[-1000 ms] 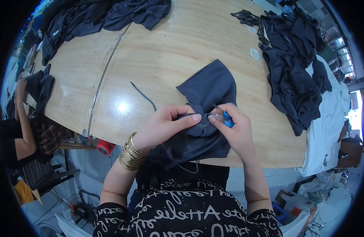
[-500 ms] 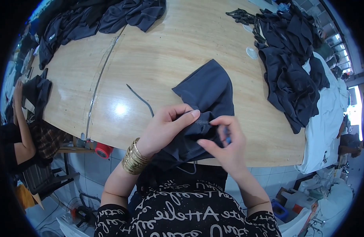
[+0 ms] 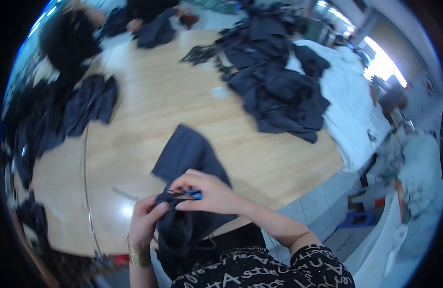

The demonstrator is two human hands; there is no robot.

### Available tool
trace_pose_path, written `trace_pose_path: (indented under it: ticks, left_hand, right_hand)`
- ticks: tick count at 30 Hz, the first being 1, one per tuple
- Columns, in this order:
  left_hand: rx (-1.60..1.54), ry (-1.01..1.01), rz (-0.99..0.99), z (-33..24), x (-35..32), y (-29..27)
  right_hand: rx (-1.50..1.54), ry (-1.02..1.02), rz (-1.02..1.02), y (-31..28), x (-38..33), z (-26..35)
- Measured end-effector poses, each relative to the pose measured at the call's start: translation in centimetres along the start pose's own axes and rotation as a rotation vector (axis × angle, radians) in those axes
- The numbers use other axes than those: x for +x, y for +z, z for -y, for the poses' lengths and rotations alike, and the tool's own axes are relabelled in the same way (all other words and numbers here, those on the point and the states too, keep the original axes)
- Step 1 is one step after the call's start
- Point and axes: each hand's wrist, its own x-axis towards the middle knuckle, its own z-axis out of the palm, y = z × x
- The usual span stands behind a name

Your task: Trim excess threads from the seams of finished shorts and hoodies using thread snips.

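A dark navy garment point(image 3: 190, 149) lies partly on the table, its near part gathered up at the table's front edge. My left hand point(image 3: 143, 223) is closed on a bunched fold of it, thumb on top. Small thread snips point(image 3: 193, 194) with a blue part are in my right hand point(image 3: 214, 192), its fingers curled round them. The blades point left at the fold beside my left thumb; whether they touch the cloth I cannot tell. A thin grey cord point(image 3: 124, 193) lies blurred on the table to the left of the garment.
Dark garments point(image 3: 279, 96) are heaped at the right, beside white cloth point(image 3: 349, 105) over the table's edge. More dark clothes point(image 3: 43, 120) lie at the left. Another person's hand point(image 3: 134, 25) is at the far side. A pale disc point(image 3: 219, 92) lies on the wooden table point(image 3: 149, 96).
The view has swung to the right and up. My right hand has come in against the fold, and the snips now point at the cloth. My left hand still grips the garment.
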Motion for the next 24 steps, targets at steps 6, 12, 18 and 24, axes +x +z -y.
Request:
trace_pose_path:
  ticks: [6,12,18,24]
  left_hand:
    - [-0.005,0.711,-0.314,-3.4,0.5,-6.0]
    - [-0.149,0.415,-0.581,-9.1,0.0,-2.7]
    - [-0.336,0.220,-0.518,4.8,0.8,-4.5]
    - [-0.436,0.236,-0.445,5.4,-0.9,-2.9]
  right_hand:
    - [-0.347,-0.055,-0.376,1.5,4.9,-2.4]
    - [-0.215,-0.272,-0.608,-0.4,6.5,0.9]
    - [-0.098,-0.079,-0.301,6.4,2.8,-1.9]
    - [-0.302,-0.257,-0.134,7.1,1.2,-1.4]
